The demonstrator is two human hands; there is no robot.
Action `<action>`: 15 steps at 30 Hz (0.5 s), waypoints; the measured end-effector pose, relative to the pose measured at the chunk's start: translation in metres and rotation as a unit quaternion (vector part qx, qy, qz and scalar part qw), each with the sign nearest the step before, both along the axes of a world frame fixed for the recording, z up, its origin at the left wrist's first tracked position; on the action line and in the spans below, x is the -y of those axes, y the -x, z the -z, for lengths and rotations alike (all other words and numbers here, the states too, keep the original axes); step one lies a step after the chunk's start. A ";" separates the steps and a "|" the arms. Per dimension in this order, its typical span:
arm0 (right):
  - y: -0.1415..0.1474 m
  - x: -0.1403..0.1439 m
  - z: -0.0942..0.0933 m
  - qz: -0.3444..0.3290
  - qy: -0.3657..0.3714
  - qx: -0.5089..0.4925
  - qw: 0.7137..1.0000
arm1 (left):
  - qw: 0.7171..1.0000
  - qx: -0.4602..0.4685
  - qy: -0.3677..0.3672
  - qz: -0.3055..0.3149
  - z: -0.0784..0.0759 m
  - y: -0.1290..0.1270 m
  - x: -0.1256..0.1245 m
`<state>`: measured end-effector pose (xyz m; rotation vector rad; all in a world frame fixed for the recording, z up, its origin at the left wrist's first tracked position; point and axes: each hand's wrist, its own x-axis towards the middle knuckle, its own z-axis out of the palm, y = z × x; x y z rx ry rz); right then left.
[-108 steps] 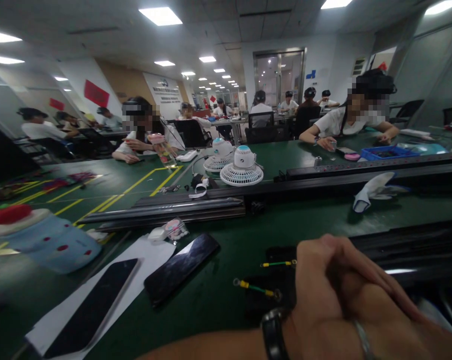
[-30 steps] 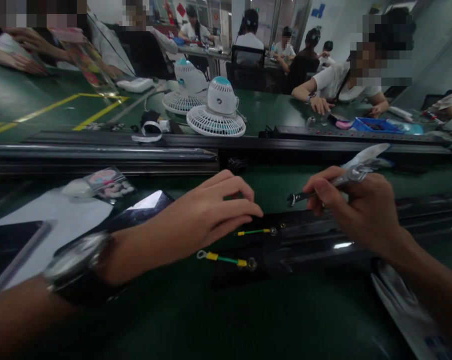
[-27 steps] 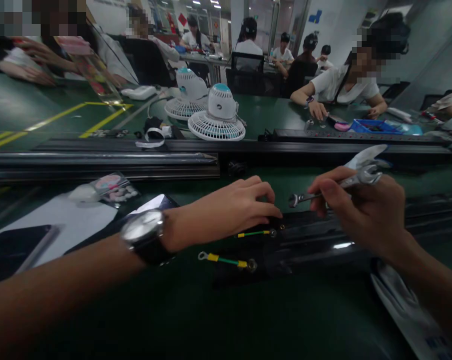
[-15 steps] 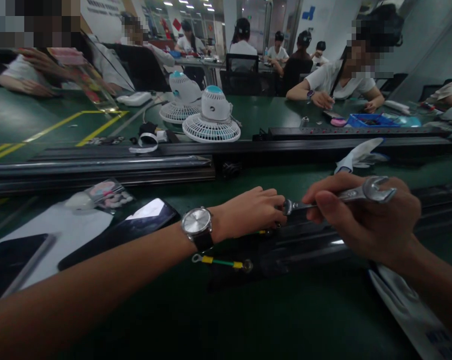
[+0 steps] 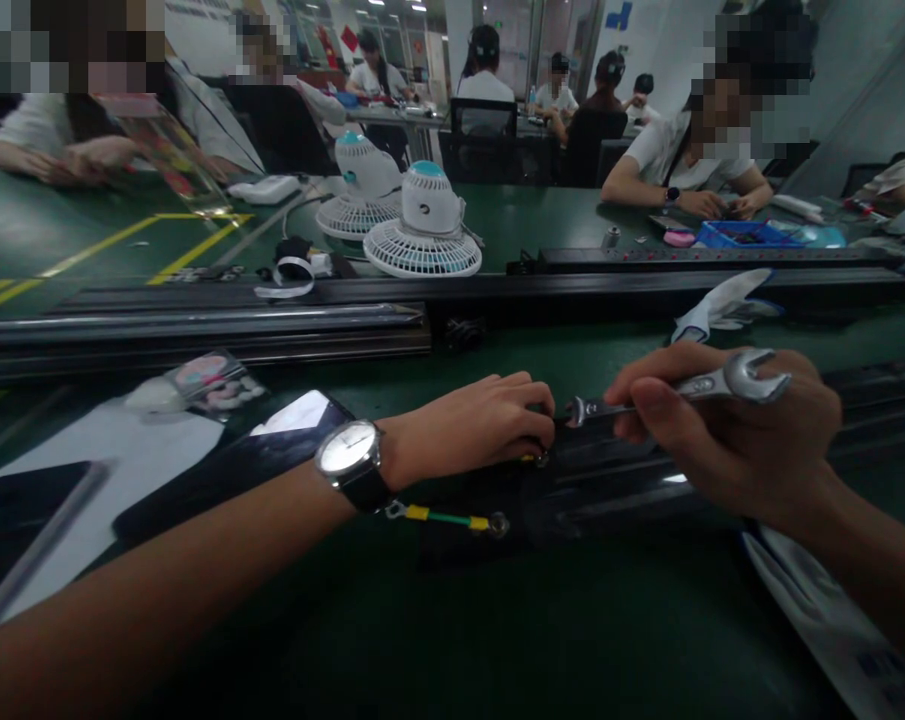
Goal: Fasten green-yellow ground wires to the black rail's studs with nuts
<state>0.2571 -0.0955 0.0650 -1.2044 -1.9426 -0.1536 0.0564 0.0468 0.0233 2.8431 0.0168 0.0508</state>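
Note:
My right hand (image 5: 744,440) is closed round a double open-ended wrench (image 5: 698,388). One jaw juts out above the knuckles and the smaller one points left toward my other hand. My left hand (image 5: 478,425) has its fingers curled downward over the near end of a long black profile (image 5: 617,505), just short of the wrench tip. What those fingers grip is hidden; a yellow sleeve and ring terminal (image 5: 540,460) peek out beneath them. Nearer to me, a short green-and-yellow ground wire (image 5: 452,518) with ring ends lies with its right end on the black profile.
Black rails (image 5: 197,345) and a power strip (image 5: 692,258) cross the table behind my hands. Two white fans (image 5: 424,225) stand beyond. A phone (image 5: 219,475) and paper (image 5: 129,450) lie left, white gloves (image 5: 722,305) right. Co-workers sit across the table.
My left hand has drawn back a little to the left, away from the wrench's small end, leaving a gap. My right hand holds the wrench almost where it was.

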 end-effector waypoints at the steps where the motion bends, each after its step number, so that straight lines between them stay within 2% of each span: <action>1: 0.001 0.000 0.001 -0.003 0.003 0.001 1.000 | 1.000 0.002 0.008 -0.001 0.001 0.000 0.000; 15: 0.011 -0.002 0.005 -0.029 0.033 0.036 0.998 | 0.994 0.050 0.097 -0.005 0.018 0.003 -0.002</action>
